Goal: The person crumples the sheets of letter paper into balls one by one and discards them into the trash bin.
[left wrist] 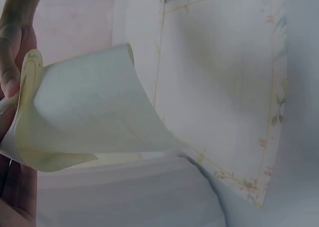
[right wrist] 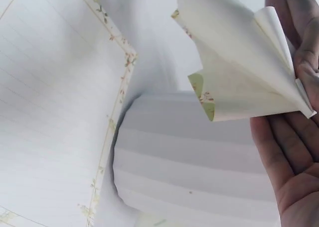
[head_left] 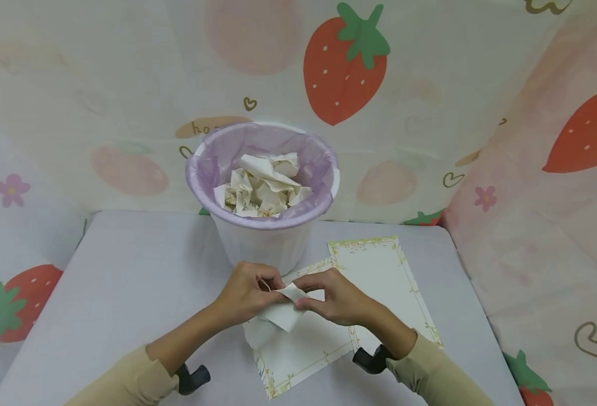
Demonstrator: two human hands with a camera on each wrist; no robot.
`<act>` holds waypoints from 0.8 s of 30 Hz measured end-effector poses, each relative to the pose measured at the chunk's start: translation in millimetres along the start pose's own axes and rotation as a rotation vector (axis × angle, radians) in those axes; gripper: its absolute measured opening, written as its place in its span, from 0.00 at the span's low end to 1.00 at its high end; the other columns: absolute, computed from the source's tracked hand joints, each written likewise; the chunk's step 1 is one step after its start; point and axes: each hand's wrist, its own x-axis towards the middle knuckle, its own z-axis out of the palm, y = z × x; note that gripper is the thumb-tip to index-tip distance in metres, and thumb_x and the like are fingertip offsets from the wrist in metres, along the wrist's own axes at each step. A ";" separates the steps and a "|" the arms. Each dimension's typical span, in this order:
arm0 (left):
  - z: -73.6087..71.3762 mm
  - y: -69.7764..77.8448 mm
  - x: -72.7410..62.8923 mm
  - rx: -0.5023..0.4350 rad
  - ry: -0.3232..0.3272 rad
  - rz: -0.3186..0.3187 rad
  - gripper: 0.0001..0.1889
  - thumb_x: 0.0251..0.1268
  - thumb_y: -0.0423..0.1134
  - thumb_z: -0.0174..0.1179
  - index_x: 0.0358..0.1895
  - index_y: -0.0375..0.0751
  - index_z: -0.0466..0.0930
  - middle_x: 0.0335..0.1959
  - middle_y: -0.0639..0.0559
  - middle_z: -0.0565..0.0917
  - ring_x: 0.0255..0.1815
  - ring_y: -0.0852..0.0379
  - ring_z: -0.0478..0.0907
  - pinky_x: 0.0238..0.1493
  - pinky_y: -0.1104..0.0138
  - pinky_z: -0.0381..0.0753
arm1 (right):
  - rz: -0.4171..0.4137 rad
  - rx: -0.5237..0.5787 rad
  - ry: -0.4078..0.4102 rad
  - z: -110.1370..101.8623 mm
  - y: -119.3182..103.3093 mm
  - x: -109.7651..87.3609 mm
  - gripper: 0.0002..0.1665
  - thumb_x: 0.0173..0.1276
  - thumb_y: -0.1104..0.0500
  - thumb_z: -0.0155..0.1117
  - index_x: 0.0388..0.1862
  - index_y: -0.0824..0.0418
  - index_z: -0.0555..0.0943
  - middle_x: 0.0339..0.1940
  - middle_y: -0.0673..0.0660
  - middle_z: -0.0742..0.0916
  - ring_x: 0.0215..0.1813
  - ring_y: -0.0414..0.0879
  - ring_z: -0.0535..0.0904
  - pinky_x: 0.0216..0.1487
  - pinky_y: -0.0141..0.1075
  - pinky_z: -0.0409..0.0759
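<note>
My left hand (head_left: 250, 294) and right hand (head_left: 338, 298) meet in front of the bin, pinching a bent sheet of paper (head_left: 284, 317) between fingers and thumbs. In the left wrist view this paper (left wrist: 89, 102) curves over with a loose flap hanging. In the right wrist view the paper (right wrist: 234, 57) gathers into folds at the fingers, and its curled edge shows a floral border. Beneath the hands lies a flat letter sheet (head_left: 314, 349) with a flowered border. A second bordered sheet (head_left: 380, 270) lies to its right, partly overlapping.
A white bin (head_left: 263, 242) with a purple liner (head_left: 202, 175) stands behind the hands, touching or very near the sheets. Several crumpled papers (head_left: 265, 183) fill it. The pale table (head_left: 141, 270) ends at a strawberry-printed backdrop (head_left: 346, 67).
</note>
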 end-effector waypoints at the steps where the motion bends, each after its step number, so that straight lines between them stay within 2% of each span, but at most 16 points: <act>1: 0.0 -0.3 -0.2 -0.002 0.001 0.000 0.09 0.49 0.28 0.74 0.21 0.44 0.86 0.19 0.57 0.84 0.21 0.62 0.77 0.23 0.67 0.80 | -0.006 0.000 0.007 0.7 0.0 0.0 0.13 0.68 0.63 0.68 0.51 0.63 0.85 0.45 0.52 0.90 0.49 0.40 0.85 0.50 0.35 0.83; 9: -1.8 0.4 2.4 -0.020 0.009 -0.011 0.08 0.49 0.27 0.74 0.22 0.43 0.86 0.20 0.56 0.84 0.22 0.61 0.78 0.24 0.67 0.81 | -0.062 -0.042 0.098 2.1 1.9 1.8 0.09 0.67 0.69 0.67 0.46 0.66 0.86 0.40 0.56 0.90 0.41 0.43 0.88 0.37 0.31 0.85; 15: -1.8 3.3 5.3 -0.047 0.009 -0.064 0.06 0.52 0.29 0.74 0.23 0.42 0.87 0.22 0.55 0.85 0.25 0.59 0.80 0.27 0.65 0.84 | -0.057 -0.069 0.128 -1.9 0.2 2.0 0.09 0.67 0.68 0.67 0.45 0.65 0.87 0.39 0.56 0.90 0.38 0.42 0.87 0.33 0.30 0.84; 19: -4.8 2.3 5.4 -0.103 -0.019 -0.107 0.03 0.54 0.30 0.74 0.30 0.39 0.89 0.28 0.52 0.87 0.30 0.57 0.83 0.32 0.64 0.86 | -0.044 -0.074 0.149 -5.1 0.0 1.4 0.10 0.67 0.68 0.67 0.46 0.65 0.87 0.39 0.56 0.91 0.37 0.39 0.87 0.33 0.31 0.84; 24: -11.9 0.2 3.3 -0.186 -0.074 -0.117 0.12 0.56 0.30 0.73 0.44 0.34 0.88 0.41 0.46 0.88 0.43 0.54 0.86 0.41 0.62 0.87 | -0.031 -0.060 0.188 -8.1 3.1 -0.8 0.10 0.66 0.69 0.68 0.46 0.68 0.87 0.40 0.59 0.90 0.37 0.41 0.88 0.34 0.32 0.86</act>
